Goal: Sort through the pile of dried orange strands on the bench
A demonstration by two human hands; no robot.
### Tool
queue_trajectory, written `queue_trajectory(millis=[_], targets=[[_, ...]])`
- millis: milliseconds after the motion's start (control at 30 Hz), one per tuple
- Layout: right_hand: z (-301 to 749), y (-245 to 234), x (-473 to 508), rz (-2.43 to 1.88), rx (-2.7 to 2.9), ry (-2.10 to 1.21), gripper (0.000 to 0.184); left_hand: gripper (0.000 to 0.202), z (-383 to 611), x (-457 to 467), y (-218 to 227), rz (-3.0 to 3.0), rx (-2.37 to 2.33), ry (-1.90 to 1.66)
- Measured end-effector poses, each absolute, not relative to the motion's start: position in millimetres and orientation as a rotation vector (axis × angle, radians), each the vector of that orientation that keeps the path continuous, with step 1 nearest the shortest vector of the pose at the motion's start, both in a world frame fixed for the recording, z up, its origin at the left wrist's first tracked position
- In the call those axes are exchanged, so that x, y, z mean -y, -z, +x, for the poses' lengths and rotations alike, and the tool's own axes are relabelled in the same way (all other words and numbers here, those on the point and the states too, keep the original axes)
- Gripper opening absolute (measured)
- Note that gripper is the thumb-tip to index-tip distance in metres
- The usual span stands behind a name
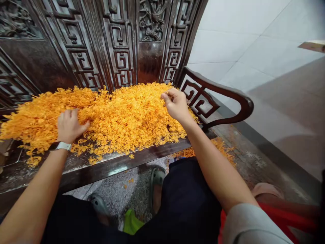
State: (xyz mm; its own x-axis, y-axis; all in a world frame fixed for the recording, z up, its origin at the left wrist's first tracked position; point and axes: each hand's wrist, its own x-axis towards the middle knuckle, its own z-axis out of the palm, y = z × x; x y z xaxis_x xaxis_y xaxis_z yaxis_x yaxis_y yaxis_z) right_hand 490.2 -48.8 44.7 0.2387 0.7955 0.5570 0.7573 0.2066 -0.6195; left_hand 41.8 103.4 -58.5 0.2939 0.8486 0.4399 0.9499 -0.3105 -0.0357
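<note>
A wide heap of small orange flower-like pieces (pixel 137 115) covers the seat of a dark carved wooden bench (pixel 142 154). My left hand (pixel 68 126) rests on the left part of the heap, its thumb held away from the fingers. The fingertips are partly sunk among the pieces. Over the right end of the heap, my right hand (pixel 177 104) is closed, thumb pinched against bent fingers. Whatever sits between those fingertips is too small to make out. A watch with a pale band (pixel 63 145) is on my left wrist.
The bench's carved back (pixel 122 44) rises behind the heap, and its curved armrest (pixel 228 98) stands at the right. More orange pieces (pixel 220 149) lie below on the right. A bright green item (pixel 132 222) is on the floor near my feet. Red plastic (pixel 286 217) shows lower right.
</note>
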Motion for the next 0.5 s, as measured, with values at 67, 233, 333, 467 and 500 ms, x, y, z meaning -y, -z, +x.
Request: queue_trajectory(millis=[67,233,333,467,500], targets=[[481.0,-53.9,55.6,-1.473,1.546,-0.043,0.036,0.077,65.3,-96.2,50.2,-2.413,1.445,0.646],[453.5,-78.2,77.3,-1.185,1.672,0.062,0.041,0.069,94.8,-98.3,52.3,-2.621,1.482,0.656],[448.2,-81.5,83.8,-1.175,1.706,0.161,0.037,0.049,83.4,-109.7,61.7,-2.623,1.577,0.545],[469.3,-71.7,79.9,-1.218,1.662,0.320,0.034,0.035,41.8,-125.6,65.7,-2.525,1.609,0.491],[478.5,-68.8,78.6,-1.198,1.602,0.346,0.035,0.034,28.5,-129.2,65.2,-2.477,1.654,0.498]])
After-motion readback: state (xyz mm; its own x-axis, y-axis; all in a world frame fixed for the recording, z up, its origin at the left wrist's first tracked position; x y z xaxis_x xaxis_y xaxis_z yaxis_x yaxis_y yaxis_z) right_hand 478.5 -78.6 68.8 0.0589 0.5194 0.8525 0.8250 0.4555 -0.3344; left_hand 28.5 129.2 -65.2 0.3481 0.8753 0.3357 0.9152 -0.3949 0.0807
